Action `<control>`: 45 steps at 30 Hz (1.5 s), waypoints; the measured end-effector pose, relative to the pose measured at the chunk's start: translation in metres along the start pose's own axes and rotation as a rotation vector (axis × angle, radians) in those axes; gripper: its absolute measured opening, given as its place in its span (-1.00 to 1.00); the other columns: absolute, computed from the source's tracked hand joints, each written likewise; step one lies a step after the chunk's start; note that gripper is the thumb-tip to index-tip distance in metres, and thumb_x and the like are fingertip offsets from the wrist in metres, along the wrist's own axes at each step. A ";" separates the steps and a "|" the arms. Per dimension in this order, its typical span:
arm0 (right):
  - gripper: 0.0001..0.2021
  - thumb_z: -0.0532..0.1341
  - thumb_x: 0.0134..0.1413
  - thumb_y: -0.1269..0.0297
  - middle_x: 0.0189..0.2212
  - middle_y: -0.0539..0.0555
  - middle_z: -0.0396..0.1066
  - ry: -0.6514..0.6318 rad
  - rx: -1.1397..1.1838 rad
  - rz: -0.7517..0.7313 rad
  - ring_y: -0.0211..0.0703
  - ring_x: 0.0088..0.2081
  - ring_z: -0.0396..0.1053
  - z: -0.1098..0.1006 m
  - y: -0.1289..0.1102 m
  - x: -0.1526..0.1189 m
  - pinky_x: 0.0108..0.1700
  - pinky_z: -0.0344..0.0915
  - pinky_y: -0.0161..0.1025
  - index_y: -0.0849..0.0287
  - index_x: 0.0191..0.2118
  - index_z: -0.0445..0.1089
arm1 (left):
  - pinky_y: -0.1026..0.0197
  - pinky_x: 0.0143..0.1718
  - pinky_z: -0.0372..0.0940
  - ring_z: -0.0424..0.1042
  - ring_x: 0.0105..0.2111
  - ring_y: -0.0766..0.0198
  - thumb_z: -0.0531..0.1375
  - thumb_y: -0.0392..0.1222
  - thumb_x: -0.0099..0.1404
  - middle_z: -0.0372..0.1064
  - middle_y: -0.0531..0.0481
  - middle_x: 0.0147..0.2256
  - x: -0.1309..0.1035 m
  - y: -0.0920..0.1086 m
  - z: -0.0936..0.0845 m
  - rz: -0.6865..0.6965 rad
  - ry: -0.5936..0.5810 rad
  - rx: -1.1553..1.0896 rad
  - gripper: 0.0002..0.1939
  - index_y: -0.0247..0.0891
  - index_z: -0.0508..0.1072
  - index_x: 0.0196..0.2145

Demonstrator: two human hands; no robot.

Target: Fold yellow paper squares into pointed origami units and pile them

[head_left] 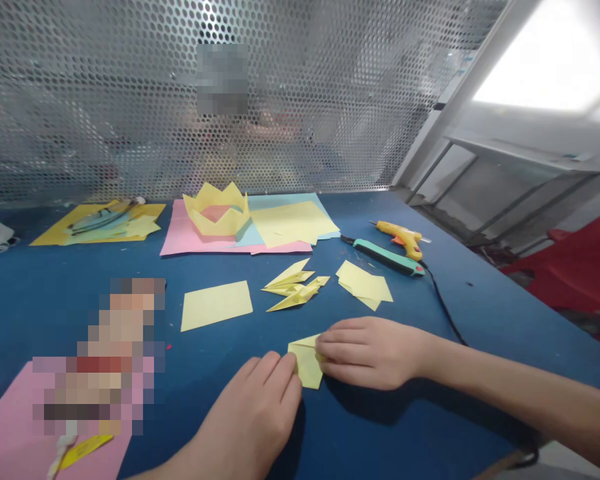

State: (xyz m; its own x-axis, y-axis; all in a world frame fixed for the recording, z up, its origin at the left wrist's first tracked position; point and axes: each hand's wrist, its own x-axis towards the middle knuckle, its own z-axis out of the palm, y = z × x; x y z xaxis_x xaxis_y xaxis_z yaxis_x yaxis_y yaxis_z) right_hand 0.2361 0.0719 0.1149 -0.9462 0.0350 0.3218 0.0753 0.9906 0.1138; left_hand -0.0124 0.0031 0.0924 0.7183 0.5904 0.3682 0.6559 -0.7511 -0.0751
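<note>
Yellow folded paper (307, 367) was laid on the near part of the blue table (505, 320), right of the scene's middle, between the two hands. Its left edge was touched by the fingers of the left hand (260, 400), and its right part was covered by the bent fingers of the right hand (373, 352). The hands were held apart, with a strip of paper seen between them; whether it was pinched or only pressed could not be told. Just beyond, pointed folded pieces (297, 287) were grouped, flanked by a flat yellow sheet (217, 305) on the left and a small stack of yellow papers (365, 283) on the right, close to the right hand. Farther right, a teal-handled tool (387, 257) and a yellow glue gun (400, 237) were placed side by side, and a black cord (443, 300) was partly hidden by the right forearm. On the far side, a yellow paper crown (219, 223) was set on pink paper (177, 233), backed by a perforated metal screen (105, 133). The near left was taken up by a pink sheet (10, 427), partly covered by an object blurred beyond recognition (105, 353).
</note>
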 end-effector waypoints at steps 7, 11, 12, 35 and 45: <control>-0.74 0.20 0.31 0.22 -0.01 0.13 0.39 -0.016 0.001 -0.007 -0.10 -0.11 0.43 0.005 0.013 -0.006 -0.10 0.44 -0.06 0.20 0.04 0.36 | 0.03 -0.09 0.43 0.43 -0.07 0.20 0.23 -0.21 0.30 0.40 -0.06 -0.06 0.004 -0.012 0.002 0.031 0.070 -0.052 -0.78 -0.29 0.41 -0.10; -0.75 0.20 0.31 0.23 -0.03 0.13 0.40 -0.016 0.019 0.051 -0.11 -0.12 0.44 0.005 0.014 -0.002 -0.12 0.45 -0.08 0.20 0.03 0.36 | 0.06 -0.11 0.43 0.44 -0.08 0.21 0.24 -0.24 0.29 0.41 -0.04 -0.09 0.008 -0.017 -0.001 0.065 0.080 -0.057 -0.82 -0.30 0.42 -0.14; -0.75 0.20 0.31 0.23 -0.04 0.12 0.41 -0.010 0.025 0.063 -0.12 -0.13 0.44 0.005 0.013 -0.001 -0.13 0.45 -0.08 0.21 0.02 0.37 | 0.06 -0.11 0.43 0.44 -0.08 0.21 0.24 -0.25 0.29 0.41 -0.04 -0.09 0.008 -0.017 -0.001 0.063 0.086 -0.057 -0.82 -0.30 0.42 -0.15; -0.83 0.11 0.35 0.35 -0.33 0.06 0.47 0.079 0.249 0.338 -0.23 -0.33 0.38 0.013 -0.007 0.017 -0.26 0.28 -0.27 0.21 -0.18 0.45 | 0.15 0.02 0.20 0.47 -0.08 0.22 -0.08 -0.32 0.43 0.50 -0.03 -0.08 0.012 -0.012 -0.006 0.015 0.110 0.072 -0.67 -0.34 0.48 -0.13; -0.81 0.11 0.33 0.35 -0.37 0.07 0.43 0.131 0.381 0.460 -0.25 -0.34 0.35 0.015 -0.009 0.018 -0.26 0.28 -0.31 0.19 -0.26 0.46 | 0.26 -0.07 0.38 0.47 -0.04 0.24 -0.08 -0.31 0.41 0.50 -0.03 -0.06 0.013 -0.024 -0.006 0.012 0.038 -0.029 -0.67 -0.33 0.45 -0.08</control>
State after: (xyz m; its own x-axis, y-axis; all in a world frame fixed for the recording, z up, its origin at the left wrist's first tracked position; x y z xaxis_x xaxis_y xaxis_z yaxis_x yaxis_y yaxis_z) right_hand 0.2137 0.0659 0.1060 -0.7950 0.4777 0.3737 0.3260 0.8561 -0.4009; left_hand -0.0204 0.0268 0.1048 0.7160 0.5702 0.4027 0.6401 -0.7665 -0.0526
